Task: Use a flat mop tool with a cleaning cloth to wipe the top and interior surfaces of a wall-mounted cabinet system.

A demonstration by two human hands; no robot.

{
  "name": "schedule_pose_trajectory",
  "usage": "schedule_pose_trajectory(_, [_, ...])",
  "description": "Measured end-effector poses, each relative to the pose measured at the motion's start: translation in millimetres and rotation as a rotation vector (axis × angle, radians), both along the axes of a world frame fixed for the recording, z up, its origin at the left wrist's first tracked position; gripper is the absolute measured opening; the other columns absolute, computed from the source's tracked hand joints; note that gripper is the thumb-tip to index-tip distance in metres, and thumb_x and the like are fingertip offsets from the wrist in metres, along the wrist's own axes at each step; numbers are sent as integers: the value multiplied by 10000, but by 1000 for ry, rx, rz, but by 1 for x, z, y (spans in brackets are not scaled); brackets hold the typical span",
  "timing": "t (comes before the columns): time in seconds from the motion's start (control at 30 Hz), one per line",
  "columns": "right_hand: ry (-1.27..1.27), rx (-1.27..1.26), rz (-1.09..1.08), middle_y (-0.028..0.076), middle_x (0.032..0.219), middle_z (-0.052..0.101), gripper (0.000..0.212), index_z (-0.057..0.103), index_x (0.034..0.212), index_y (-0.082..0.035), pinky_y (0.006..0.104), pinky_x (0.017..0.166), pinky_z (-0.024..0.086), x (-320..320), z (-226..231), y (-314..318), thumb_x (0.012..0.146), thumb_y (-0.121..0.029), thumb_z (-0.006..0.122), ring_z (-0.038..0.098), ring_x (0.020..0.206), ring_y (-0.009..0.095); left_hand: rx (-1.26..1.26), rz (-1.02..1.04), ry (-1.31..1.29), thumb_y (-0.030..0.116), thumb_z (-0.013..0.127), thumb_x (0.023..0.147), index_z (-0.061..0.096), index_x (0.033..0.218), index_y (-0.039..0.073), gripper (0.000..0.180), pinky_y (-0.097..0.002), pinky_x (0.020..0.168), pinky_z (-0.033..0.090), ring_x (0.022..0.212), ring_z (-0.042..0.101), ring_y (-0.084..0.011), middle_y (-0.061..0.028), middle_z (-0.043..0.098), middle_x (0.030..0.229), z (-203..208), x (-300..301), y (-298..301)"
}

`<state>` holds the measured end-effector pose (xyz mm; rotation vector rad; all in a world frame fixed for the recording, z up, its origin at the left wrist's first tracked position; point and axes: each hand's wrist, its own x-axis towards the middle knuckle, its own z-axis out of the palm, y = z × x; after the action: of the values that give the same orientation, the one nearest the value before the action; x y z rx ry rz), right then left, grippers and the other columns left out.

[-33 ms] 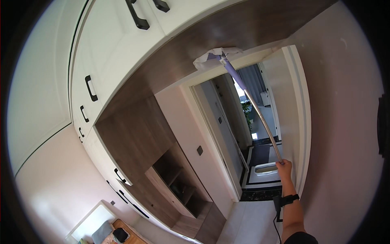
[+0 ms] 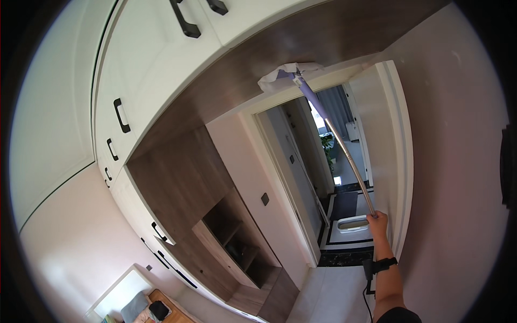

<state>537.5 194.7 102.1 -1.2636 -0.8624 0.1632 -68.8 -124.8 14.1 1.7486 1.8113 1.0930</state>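
My right hand (image 2: 378,222) is closed around the lower end of the metal pole of a flat mop (image 2: 344,149). The pole slants up and to the left, with a purple upper section. At its top, a pale cloth (image 2: 276,75) covers the mop head and lies against the dark wood underside (image 2: 242,70) of the upper cabinets, above a doorway. The cloth hides most of the head. A black strap with a small device and cable (image 2: 381,265) is around my right wrist area. My left hand is out of sight.
White cabinets (image 2: 151,59) with black handles run overhead and down the left. Below them is a brown open shelf unit (image 2: 237,242). An open white door (image 2: 396,156) stands close to my right arm. A white-rimmed basin-like thing (image 2: 351,219) lies on the floor beyond the doorway.
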Motion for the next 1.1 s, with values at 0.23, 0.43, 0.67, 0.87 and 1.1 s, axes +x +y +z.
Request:
schedule_pose_trajectory(0.23, [-65, -10, 50, 104, 479, 456, 202, 549, 653, 49, 321, 459, 349, -6, -13, 1, 658, -143, 610, 446, 447, 173, -2, 45, 25, 131, 505, 836, 533, 1034, -23, 252, -259, 543, 403, 596, 458, -123, -61, 514, 672, -1, 6, -11])
schedule_pose_trajectory(0.43, [-57, -42, 144, 120, 483, 474, 226, 524, 632, 60, 335, 459, 362, -57, -37, 6, 675, -151, 594, 485, 454, 198, 36, 51, -88, 125, 508, 836, 540, 1028, -16, 241, -262, 550, 410, 586, 462, -122, -55, 515, 657, -5, -5, -25])
schedule_pose_trajectory(0.67, [-73, -59, 242, 98, 456, 467, 236, 523, 591, 50, 318, 435, 353, -132, -38, 23, 681, -156, 598, 459, 423, 164, 170, 85, 74, 86, 502, 827, 537, 1029, -26, 234, -259, 533, 404, 565, 453, -107, -48, 489, 612, 2, -15, -38])
schedule_pose_trajectory(0.87, [19, -103, 452, 52, 443, 443, 226, 519, 589, 40, 298, 423, 328, -212, -38, 52, 675, -150, 607, 412, 423, 110, -13, 284, -107, 110, 540, 824, 553, 1026, -12, 236, -222, 469, 377, 523, 425, -67, -1, 478, 607, -4, -28, -65])
schedule_pose_trajectory(1.1, [-179, -141, 414, 169, 509, 490, 267, 530, 599, 37, 381, 474, 386, -284, -35, 92, 668, -215, 585, 495, 477, 322, 11, 388, -35, 164, 577, 824, 547, 1054, 26, 270, -203, 477, 374, 538, 423, -54, 15, 484, 625, -53, -68, -105])
